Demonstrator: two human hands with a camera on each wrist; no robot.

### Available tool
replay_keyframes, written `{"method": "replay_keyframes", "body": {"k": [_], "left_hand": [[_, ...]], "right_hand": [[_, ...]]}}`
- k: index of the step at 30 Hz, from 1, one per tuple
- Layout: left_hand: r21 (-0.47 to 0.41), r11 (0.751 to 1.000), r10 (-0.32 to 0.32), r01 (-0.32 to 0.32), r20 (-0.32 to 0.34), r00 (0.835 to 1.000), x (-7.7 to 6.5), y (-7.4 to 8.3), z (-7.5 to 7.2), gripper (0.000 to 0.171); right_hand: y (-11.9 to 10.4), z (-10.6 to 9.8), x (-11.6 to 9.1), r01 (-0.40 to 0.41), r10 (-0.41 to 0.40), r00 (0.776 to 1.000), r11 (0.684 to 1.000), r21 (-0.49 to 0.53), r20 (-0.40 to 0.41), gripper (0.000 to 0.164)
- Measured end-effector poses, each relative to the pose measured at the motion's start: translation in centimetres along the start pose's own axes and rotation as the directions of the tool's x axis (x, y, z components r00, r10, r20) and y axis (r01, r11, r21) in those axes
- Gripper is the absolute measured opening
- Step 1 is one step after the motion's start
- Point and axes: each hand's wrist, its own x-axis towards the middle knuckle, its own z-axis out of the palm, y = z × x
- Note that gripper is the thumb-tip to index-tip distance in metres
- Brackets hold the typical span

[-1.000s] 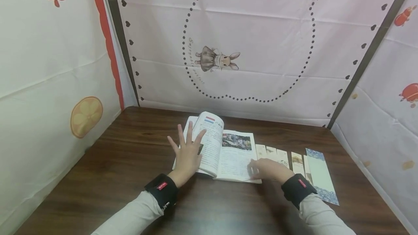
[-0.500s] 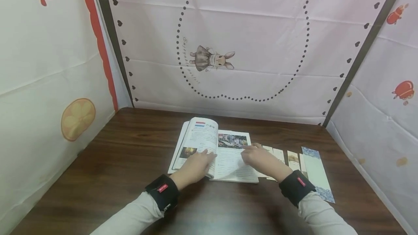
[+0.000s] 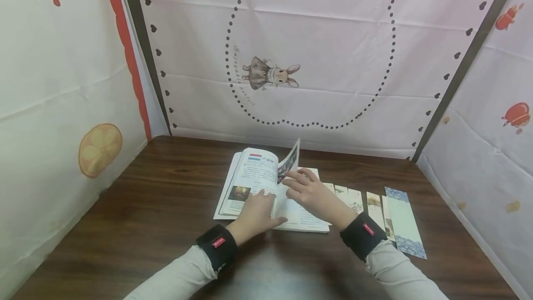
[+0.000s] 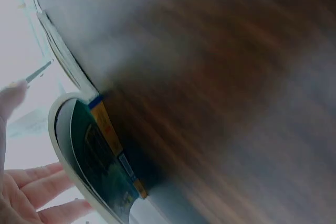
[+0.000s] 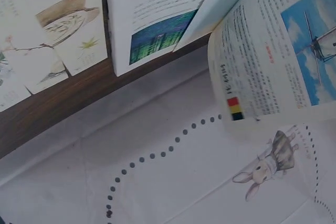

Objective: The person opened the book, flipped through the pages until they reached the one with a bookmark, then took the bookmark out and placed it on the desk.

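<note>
A book (image 3: 254, 170) lies spread on the brown table, printed text and photos on its pages. My left hand (image 3: 256, 214) rests on the lower left page near the middle fold, its thumb stretched toward the right-hand side. In the left wrist view, the book's green lower edge (image 4: 105, 156) bows up beside my fingers (image 4: 47, 187). My right hand (image 3: 312, 196) holds a single page (image 3: 290, 163) raised, fingers over its photo side; the thumb is hidden. The right wrist view shows this page's back (image 5: 262, 61), with a windmill photo and a small flag.
Several pale illustrated cards (image 3: 356, 200) lie to the right of the book, some close against its edge. Beyond them is a longer card (image 3: 403, 221) with blue patterned ends. Printed cloth walls (image 3: 333, 59) enclose the table's back and sides.
My left hand has come down from over the left page onto its lower part near the fold. My right hand has moved left, lifting a page that was flat half a second ago.
</note>
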Motion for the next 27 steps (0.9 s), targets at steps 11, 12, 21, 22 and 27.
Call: {"method": "replay_keyframes", "body": {"k": [11, 12, 21, 22, 27], "left_hand": [[0.037, 0.999, -0.008, 0.014, -0.156, 0.988, 0.4, 0.7, 0.6, 0.021], [0.014, 0.999, -0.027, 0.029, -0.159, 0.987, 0.3, 0.7, 0.5, 0.026], [-0.323, 0.931, -0.242, 0.170, -0.197, 0.950, 1.0, -0.1, -1.0, 0.088], [-0.312, 0.936, -0.242, 0.165, -0.226, 0.944, 0.9, -0.2, -1.0, 0.095], [-0.046, 0.987, -0.158, 0.151, -0.338, 0.928, 0.5, -0.4, -0.7, 0.116]], "right_hand": [[-0.3, 1.2, -1.7, -0.230, 0.232, 0.973, 0.970, 0.076, -0.017, 0.044], [-0.3, 1.4, -2.1, -0.285, 0.285, 0.958, 0.954, 0.092, 0.018, 0.047], [-0.4, 2.0, -5.2, -0.725, 0.382, 0.587, 0.641, 0.253, 0.714, 0.053], [-0.6, 2.2, -5.5, -0.736, 0.361, 0.562, 0.630, 0.250, 0.745, 0.053], [-1.6, 2.7, -6.1, -0.757, 0.369, 0.514, 0.620, 0.207, 0.774, 0.055]]}}
